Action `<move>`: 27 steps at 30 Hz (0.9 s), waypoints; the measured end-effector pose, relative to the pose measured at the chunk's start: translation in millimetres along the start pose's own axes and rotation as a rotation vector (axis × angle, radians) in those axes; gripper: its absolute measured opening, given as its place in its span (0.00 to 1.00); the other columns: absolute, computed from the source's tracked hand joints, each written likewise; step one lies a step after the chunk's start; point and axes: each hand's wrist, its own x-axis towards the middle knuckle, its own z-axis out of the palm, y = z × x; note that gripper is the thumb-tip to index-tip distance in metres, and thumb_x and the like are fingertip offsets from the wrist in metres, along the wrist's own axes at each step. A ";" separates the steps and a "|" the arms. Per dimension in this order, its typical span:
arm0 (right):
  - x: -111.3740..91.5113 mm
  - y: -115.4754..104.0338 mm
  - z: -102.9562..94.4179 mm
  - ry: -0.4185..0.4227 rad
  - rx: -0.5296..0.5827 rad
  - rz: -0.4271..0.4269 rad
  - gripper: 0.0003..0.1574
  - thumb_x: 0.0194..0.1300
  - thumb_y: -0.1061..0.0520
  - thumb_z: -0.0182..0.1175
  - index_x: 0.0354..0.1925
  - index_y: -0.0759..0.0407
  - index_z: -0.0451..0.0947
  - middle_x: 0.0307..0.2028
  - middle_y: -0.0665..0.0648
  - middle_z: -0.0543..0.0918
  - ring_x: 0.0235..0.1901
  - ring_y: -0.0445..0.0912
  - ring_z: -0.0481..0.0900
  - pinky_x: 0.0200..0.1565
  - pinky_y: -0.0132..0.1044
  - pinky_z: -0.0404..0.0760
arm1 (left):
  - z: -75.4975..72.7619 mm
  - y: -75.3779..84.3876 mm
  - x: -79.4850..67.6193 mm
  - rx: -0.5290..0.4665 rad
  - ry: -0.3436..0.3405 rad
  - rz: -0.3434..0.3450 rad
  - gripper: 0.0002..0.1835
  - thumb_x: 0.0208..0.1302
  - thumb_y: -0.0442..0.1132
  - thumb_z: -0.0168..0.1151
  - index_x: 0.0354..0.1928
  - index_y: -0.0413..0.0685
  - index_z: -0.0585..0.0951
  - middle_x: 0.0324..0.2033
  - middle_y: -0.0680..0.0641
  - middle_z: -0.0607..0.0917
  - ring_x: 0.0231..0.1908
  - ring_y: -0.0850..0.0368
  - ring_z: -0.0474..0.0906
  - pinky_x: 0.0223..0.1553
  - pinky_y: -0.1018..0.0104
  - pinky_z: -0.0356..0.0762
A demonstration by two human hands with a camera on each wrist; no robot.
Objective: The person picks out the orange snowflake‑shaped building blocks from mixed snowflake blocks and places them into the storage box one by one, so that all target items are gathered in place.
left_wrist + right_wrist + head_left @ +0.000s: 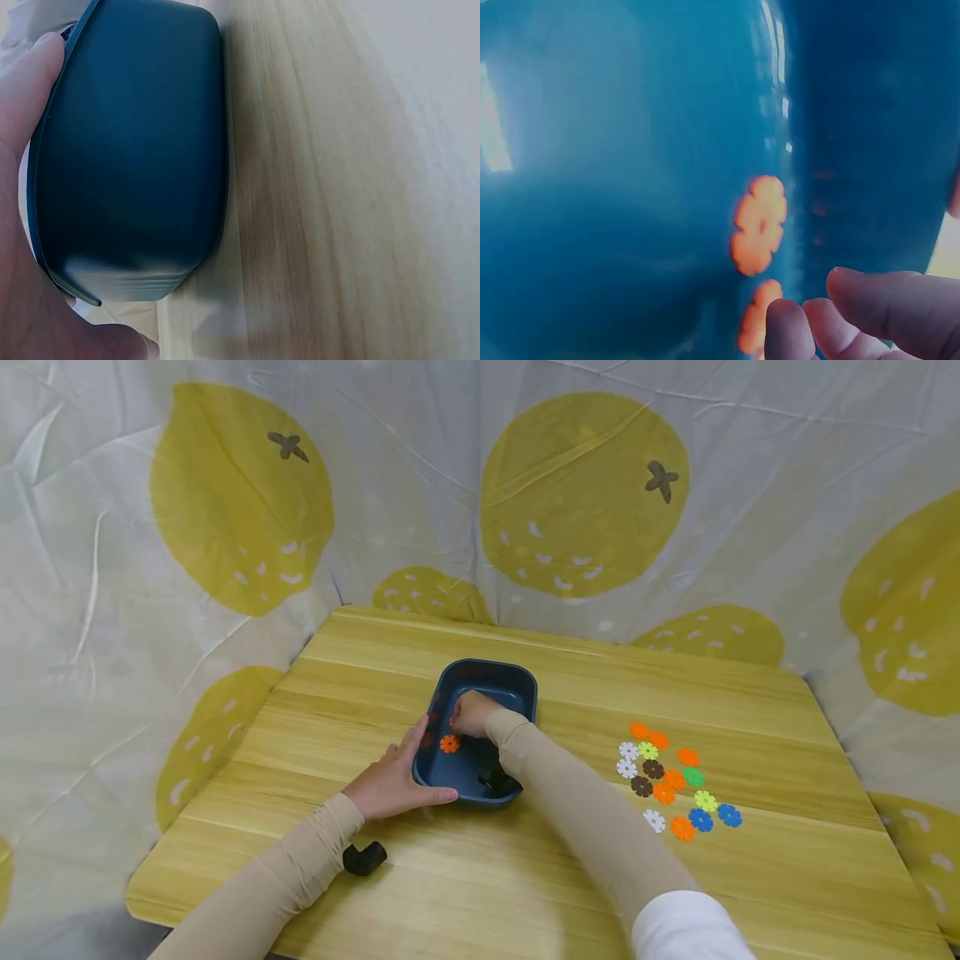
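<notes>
A dark blue rectangular box (pixel 468 787) stands on the table. My left hand (pixel 393 785) rests against its near left corner, with the fingers along the left side and the thumb along the near edge. In the left wrist view, this hand lies at the box's rim. My right hand (pixel 476 714) is inside the box, by its left wall, fingers bent. An orange flower-shaped disc (pixel 759 225) lies on the box floor near the fingertips. A second orange disc (pixel 756 330) is partly hidden behind a finger; whether the fingers pinch it is not shown.
Several flower-shaped discs lie loose on the wooden table (pixel 570 693), right of the box, among them an orange disc (pixel 687 757), a blue disc (pixel 729 815), a white disc (pixel 654 821) and a green disc (pixel 693 777). A lemon-patterned curtain (pixel 405 468) borders the table.
</notes>
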 end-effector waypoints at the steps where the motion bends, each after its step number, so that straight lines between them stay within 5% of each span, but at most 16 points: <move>1: -1.4 -0.2 -2.5 0.007 0.003 -0.007 0.08 0.66 0.61 0.63 0.30 0.63 0.81 0.23 0.50 0.75 0.26 0.44 0.71 0.31 0.31 0.69 | -0.3 0.3 -0.1 0.000 0.001 -0.001 0.67 0.51 0.76 0.67 0.81 0.71 0.33 0.81 0.41 0.49 0.75 0.20 0.43 0.65 0.21 0.58; 6: -8.7 0.5 -16.3 0.048 0.019 -0.030 0.12 0.69 0.57 0.64 0.45 0.65 0.83 0.37 0.55 0.83 0.35 0.44 0.75 0.41 0.33 0.78 | -1.1 1.0 -0.6 0.006 0.007 -0.003 0.68 0.51 0.76 0.67 0.81 0.71 0.33 0.81 0.42 0.49 0.75 0.20 0.44 0.65 0.21 0.59; 16: -37.5 22.6 -60.6 0.181 0.111 -0.069 0.13 0.70 0.50 0.64 0.40 0.59 0.80 0.41 0.57 0.81 0.32 0.45 0.72 0.36 0.35 0.72 | 2.6 3.8 -0.4 -0.016 0.007 -0.004 0.69 0.50 0.75 0.69 0.81 0.71 0.33 0.80 0.48 0.56 0.75 0.19 0.44 0.66 0.21 0.56; 27: -92.2 109.4 -125.2 0.234 0.156 0.098 0.18 0.74 0.46 0.58 0.48 0.59 0.76 0.43 0.59 0.76 0.18 0.42 0.55 0.24 0.36 0.61 | 1.1 5.0 -0.3 0.012 0.017 -0.015 0.69 0.49 0.76 0.69 0.81 0.69 0.33 0.81 0.47 0.54 0.75 0.20 0.45 0.65 0.22 0.59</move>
